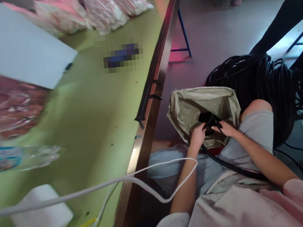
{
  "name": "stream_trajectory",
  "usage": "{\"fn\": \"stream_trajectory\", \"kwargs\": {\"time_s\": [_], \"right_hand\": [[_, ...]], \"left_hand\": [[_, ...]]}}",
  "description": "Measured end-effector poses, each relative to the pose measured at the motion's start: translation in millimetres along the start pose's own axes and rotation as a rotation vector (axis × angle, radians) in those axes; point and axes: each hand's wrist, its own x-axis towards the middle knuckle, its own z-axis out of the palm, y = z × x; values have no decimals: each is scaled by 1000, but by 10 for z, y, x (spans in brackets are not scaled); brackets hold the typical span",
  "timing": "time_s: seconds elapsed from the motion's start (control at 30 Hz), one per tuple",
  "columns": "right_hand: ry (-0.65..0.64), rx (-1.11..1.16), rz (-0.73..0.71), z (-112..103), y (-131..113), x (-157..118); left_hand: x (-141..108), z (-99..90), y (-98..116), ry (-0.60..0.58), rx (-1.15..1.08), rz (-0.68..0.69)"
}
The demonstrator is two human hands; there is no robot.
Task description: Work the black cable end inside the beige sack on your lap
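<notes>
A khaki woven sack (183, 107) stands wide-mouthed between my knees. Both hands are at its near side, over the opening. My left hand (198, 136) is closed around a black cable (234, 168), which runs from the sack across my lap to the right. My right hand (228, 129) pinches a thin black cable end inside the mouth; its fingertips are partly hidden. Dark material (207, 118) lies deeper in the sack, too shadowed to make out.
Large coils of black cable (267, 88) lie right of my knee. At left is a green-topped table (86, 109) with a metal edge, bearing plastic bags (104, 11), a bottle (19, 157) and a white box (43, 216). A white cord (159, 194) hangs over the edge.
</notes>
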Motion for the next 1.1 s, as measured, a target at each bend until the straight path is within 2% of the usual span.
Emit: {"fn": "stream_trajectory", "kwargs": {"time_s": [0.07, 0.27, 0.5, 0.77, 1.0, 1.1], "right_hand": [[-11, 5, 10, -23, -15, -5], [-44, -21, 171, -57, -10, -42], [132, -51, 31, 60, 77, 11], [-13, -61, 129, -39, 46, -12], [33, -16, 30, 7, 7, -14], [26, -31, 83, -30, 9, -21]], "left_hand": [[-12, -22, 33, 20, 47, -3], [-28, -72, 75, 57, 122, -63], [-27, -96, 119, 36, 185, -19], [-37, -114, 84, 58, 226, -92], [-66, -155, 109, 16, 226, -62], [-74, -183, 121, 30, 236, -60]]}}
